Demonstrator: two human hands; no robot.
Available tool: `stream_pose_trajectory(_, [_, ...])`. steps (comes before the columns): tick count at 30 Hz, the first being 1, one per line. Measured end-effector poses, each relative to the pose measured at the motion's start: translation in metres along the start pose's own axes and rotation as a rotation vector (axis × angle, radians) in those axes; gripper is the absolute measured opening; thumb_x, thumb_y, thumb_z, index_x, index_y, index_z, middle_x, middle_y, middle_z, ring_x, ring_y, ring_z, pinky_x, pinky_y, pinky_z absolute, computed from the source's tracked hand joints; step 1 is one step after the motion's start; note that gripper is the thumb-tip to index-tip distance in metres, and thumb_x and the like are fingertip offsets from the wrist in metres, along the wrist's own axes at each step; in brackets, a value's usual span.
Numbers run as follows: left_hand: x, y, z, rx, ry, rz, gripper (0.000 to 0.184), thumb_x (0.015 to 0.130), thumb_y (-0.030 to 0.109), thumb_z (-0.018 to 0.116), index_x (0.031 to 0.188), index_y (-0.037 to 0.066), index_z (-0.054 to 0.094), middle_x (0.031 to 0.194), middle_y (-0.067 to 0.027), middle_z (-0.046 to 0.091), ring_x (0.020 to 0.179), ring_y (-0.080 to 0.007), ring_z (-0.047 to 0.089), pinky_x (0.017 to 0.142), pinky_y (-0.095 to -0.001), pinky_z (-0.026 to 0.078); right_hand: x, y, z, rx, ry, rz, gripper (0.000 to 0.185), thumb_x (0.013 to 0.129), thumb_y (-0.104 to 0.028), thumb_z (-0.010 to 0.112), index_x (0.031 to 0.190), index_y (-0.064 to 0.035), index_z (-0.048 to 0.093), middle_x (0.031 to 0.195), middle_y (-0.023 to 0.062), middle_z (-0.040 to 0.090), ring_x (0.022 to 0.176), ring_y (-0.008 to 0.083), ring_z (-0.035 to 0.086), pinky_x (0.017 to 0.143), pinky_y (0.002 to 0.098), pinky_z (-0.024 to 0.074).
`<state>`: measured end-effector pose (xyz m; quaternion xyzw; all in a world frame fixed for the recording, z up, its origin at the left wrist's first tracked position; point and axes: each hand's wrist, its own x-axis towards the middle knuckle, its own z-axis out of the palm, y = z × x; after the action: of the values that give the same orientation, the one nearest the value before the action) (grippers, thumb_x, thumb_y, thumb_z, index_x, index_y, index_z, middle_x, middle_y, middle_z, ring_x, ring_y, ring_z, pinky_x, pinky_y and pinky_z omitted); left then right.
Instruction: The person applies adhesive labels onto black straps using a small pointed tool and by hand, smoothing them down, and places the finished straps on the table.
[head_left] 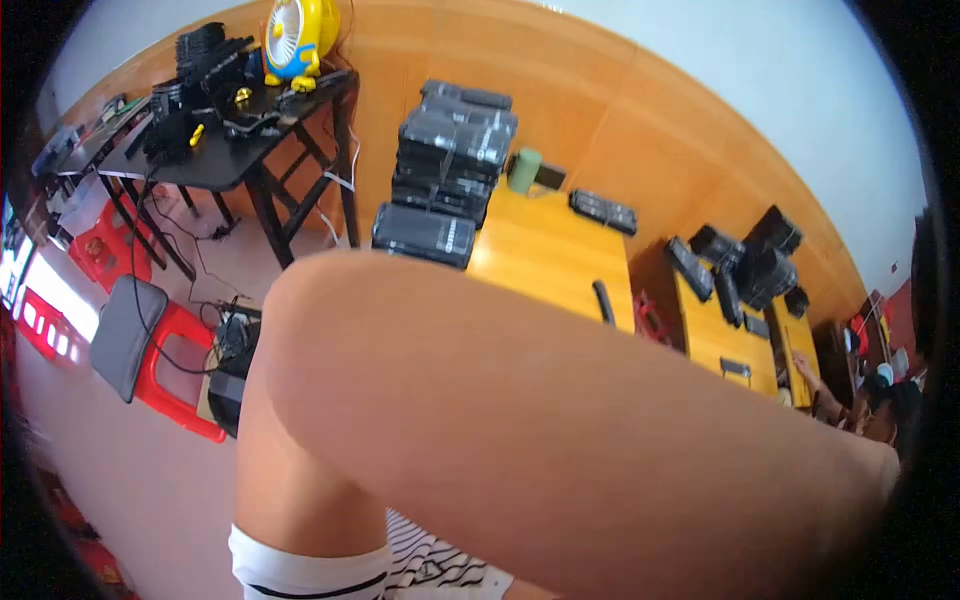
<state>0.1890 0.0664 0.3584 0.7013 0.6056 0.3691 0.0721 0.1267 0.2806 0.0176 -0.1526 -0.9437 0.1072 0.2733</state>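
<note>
A bare bent arm (560, 400) fills the middle and lower right of the view, very close to the camera. Its elbow points up and left, and a white sleeve cuff with a dark stripe (310, 570) circles the upper part. Neither of my hands shows; the arm runs off toward the lower right edge. Behind the elbow, several flat black cases (455, 140) are piled at the near end of a yellow table (540, 245). One black case (425, 232) sits lower, in front of that pile, partly covered by the arm.
A green cup (524, 170) and a black case (602, 211) stand on the yellow table. More black cases (770, 270) lie farther right, near another person's hand (804, 368). At left are a black table (200, 165), a yellow fan (300, 40), a red stool (180, 370) and loose cables.
</note>
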Motion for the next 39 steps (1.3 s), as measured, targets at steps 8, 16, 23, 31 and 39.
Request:
stream_pose_trajectory(8, [0.003,-0.013,0.014,-0.126,-0.220,0.067,0.034,0.077,0.022,0.059,0.104,0.003,0.051,0.097,-0.0194,0.058,0.085,-0.0353,0.058,0.074,-0.0377,0.047,-0.002,-0.002,0.010,-0.032,0.016,0.126,0.007,0.080,-0.011,0.053,0.079,-0.0044,0.051,0.071,0.0186,0.059,0.059,0.0378,0.058,0.052,0.0460,0.0452])
stream_pose_trajectory(16, [-0.104,-0.098,0.024,0.231,0.150,-0.547,0.036,0.080,0.028,0.056,0.105,0.002,0.058,0.097,-0.0210,0.060,0.089,-0.0358,0.058,0.077,-0.0402,0.046,-0.002,0.000,0.000,0.021,0.016,0.015,0.005,0.081,-0.010,0.051,0.081,-0.0053,0.049,0.071,0.0182,0.058,0.061,0.0369,0.059,0.054,0.0468,0.0450])
stream_pose_trajectory(23, [-0.250,-0.210,0.091,0.354,0.750,-1.499,0.039,0.076,0.036,0.063,0.091,0.000,0.057,0.076,-0.0195,0.063,0.075,-0.0365,0.061,0.068,-0.0423,0.047,0.000,-0.003,0.002,-0.021,-0.043,0.044,0.007,0.082,-0.011,0.051,0.081,-0.0056,0.049,0.070,0.0179,0.058,0.060,0.0372,0.059,0.052,0.0475,0.0447])
stream_pose_trajectory(31, [-0.277,-0.223,0.110,-0.302,1.099,-1.445,0.018,0.080,0.019,0.061,0.078,0.004,0.052,0.060,-0.0071,0.056,0.048,-0.0149,0.051,0.042,-0.0255,0.038,0.002,0.001,-0.005,0.023,-0.024,0.027,0.010,0.084,-0.015,0.050,0.084,-0.0057,0.053,0.071,0.0178,0.060,0.061,0.0360,0.059,0.054,0.0455,0.0461])
stream_pose_trajectory(39, [-0.208,-0.174,0.125,-0.637,1.441,-1.090,0.009,0.087,0.012,0.053,0.092,0.008,0.047,0.069,-0.0074,0.062,0.050,-0.0079,0.054,0.040,-0.0195,0.039,-0.035,-0.133,-0.066,1.054,-0.634,-0.005,0.037,0.075,-0.023,0.069,0.102,-0.0047,0.052,0.068,0.0078,0.057,0.061,0.0198,0.057,0.056,0.0315,0.0460])
